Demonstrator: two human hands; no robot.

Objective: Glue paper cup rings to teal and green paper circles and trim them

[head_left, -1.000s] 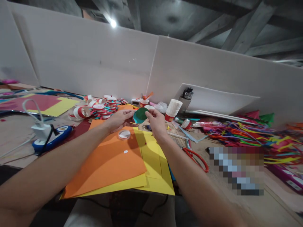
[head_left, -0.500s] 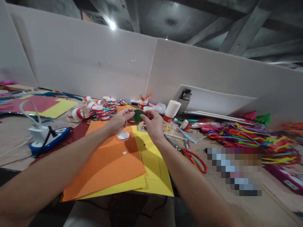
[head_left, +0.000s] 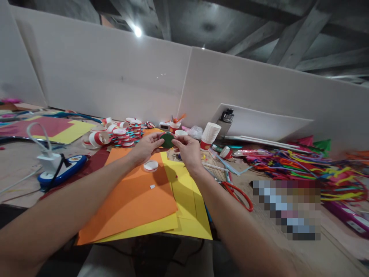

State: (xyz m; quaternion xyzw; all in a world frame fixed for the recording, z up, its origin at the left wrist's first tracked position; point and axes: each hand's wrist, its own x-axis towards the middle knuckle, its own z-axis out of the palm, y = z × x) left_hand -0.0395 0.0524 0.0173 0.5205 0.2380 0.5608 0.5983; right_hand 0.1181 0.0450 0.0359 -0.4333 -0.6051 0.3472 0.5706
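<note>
Both my hands are stretched out over the table and pinch a small green paper disc (head_left: 167, 140) between them. My left hand (head_left: 147, 147) grips its left edge with thumb and fingers. On the disc's right edge my right hand (head_left: 188, 151) is closed, thumb on top. Under my hands lie an orange paper sheet (head_left: 132, 196) and yellow paper sheets (head_left: 187, 200). A small white round cap (head_left: 150, 166) rests on the orange sheet just below my left hand.
Red-handled scissors (head_left: 238, 195) lie right of the yellow sheets. A stack of paper cups (head_left: 210, 135), a dark bottle (head_left: 226, 118) and cut cup rings (head_left: 115, 134) stand at the back. Coloured strips (head_left: 311, 169) pile at right. A blue power strip with charger (head_left: 59, 169) sits left.
The green disc has turned from a wide teal face to a smaller dark green shape, held a little higher and further out. Both hands stay pinched on it.
</note>
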